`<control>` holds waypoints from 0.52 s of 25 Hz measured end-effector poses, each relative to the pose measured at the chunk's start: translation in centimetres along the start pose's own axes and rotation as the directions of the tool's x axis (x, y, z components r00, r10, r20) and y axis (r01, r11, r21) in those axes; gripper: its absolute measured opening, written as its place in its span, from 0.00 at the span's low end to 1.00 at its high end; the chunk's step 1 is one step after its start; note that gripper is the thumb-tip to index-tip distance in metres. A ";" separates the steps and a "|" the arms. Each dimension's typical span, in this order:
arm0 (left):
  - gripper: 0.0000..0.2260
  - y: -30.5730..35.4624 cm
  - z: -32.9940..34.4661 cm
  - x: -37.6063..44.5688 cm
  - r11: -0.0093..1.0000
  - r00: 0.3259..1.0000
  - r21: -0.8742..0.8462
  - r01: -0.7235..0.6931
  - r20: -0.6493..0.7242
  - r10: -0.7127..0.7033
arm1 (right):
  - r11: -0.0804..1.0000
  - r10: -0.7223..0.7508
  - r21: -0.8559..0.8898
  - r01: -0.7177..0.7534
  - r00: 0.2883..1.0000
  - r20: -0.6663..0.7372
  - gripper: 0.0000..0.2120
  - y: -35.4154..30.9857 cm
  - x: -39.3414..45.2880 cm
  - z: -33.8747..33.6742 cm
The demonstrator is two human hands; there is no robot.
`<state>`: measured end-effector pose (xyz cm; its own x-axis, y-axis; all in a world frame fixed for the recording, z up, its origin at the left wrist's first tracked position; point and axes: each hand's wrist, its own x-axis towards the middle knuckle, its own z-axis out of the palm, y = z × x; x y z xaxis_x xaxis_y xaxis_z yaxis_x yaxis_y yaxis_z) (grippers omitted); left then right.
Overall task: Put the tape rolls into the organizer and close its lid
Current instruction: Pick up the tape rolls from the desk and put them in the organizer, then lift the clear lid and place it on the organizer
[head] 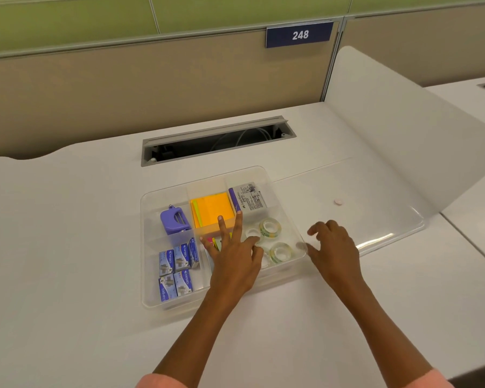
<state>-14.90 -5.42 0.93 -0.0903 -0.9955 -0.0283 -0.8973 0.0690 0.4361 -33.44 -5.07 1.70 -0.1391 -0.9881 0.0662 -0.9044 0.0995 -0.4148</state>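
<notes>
The clear plastic organizer (151, 301) sits open on the white desk. Its right front compartment holds three clear tape rolls: one (270, 227) at the back, one (280, 251) nearer the front, and a smaller one (253, 233) beside my fingers. My left hand (233, 261) hovers over the organizer's middle with fingers spread, thumb and a finger near the small roll; whether it grips the roll I cannot tell. My right hand (333, 247) is just outside the organizer's right wall, fingers apart and empty. The clear lid (375, 208) lies flat on the desk to the right.
Other compartments hold an orange sticky-note pad (212, 210), a purple stapler remover (174, 222), blue staple boxes (177, 273) and an eraser pack (248, 200). A cable slot (219, 144) opens behind the organizer. A white divider panel (403, 130) rises at right.
</notes>
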 end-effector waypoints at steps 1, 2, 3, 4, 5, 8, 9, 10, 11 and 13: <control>0.14 -0.1 0.0 0.0 1.000 1.000 -0.013 0.001 -0.009 -0.001 | 0.998 0.013 -0.058 -0.009 0.998 0.063 0.16 0.2 -0.1 0.2; 0.14 -0.1 -0.1 0.0 1.000 1.000 -0.027 0.001 -0.020 -0.002 | 0.997 0.033 -0.079 -0.026 0.995 0.096 0.18 0.3 -0.1 0.3; 0.14 -0.1 -0.2 0.0 0.999 0.999 -0.043 0.003 -0.034 -0.005 | 0.997 0.055 -0.064 -0.048 0.992 0.114 0.18 0.4 0.0 0.3; 0.14 0.0 -0.5 -0.1 0.998 0.999 -0.058 0.004 -0.050 -0.007 | 0.996 0.081 -0.034 -0.077 0.988 0.129 0.18 0.5 0.0 0.3; 0.14 0.0 -0.7 -0.2 0.998 0.998 -0.067 0.001 -0.067 -0.006 | 0.995 0.104 -0.009 -0.104 0.984 0.146 0.18 0.5 0.1 0.3; 0.14 -0.1 -1.7 -0.4 0.997 0.994 -0.075 -0.033 -0.109 0.025 | 0.989 0.140 0.024 -0.147 0.974 0.177 0.10 -0.1 0.3 0.1; 0.14 -0.4 -2.0 -0.6 0.996 0.993 -0.073 -0.045 -0.113 0.036 | 0.988 0.142 0.040 -0.150 0.977 0.158 0.07 -0.2 0.3 -0.2; 0.14 -0.6 -2.3 -0.8 0.996 0.992 -0.070 -0.054 -0.114 0.046 | 0.987 0.140 0.057 -0.148 0.983 0.117 0.07 -0.3 0.2 -0.6; 0.14 -0.9 -2.6 -1.0 0.996 0.992 -0.071 -0.059 -0.117 0.051 | 0.988 0.133 0.067 -0.138 0.989 0.069 0.09 -0.1 0.3 -1.1; 0.14 -1.5 -3.3 -1.4 0.994 0.991 -0.097 -0.059 -0.123 0.047 | 0.988 0.126 0.094 -0.126 0.992 0.004 0.07 0.2 0.4 -2.1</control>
<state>-12.01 -4.30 3.31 -0.0783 -0.9916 0.1025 -0.8441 0.1207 0.5224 -34.57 -5.24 3.55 -0.2501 -0.9682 0.0098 -0.8378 0.2113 -0.5035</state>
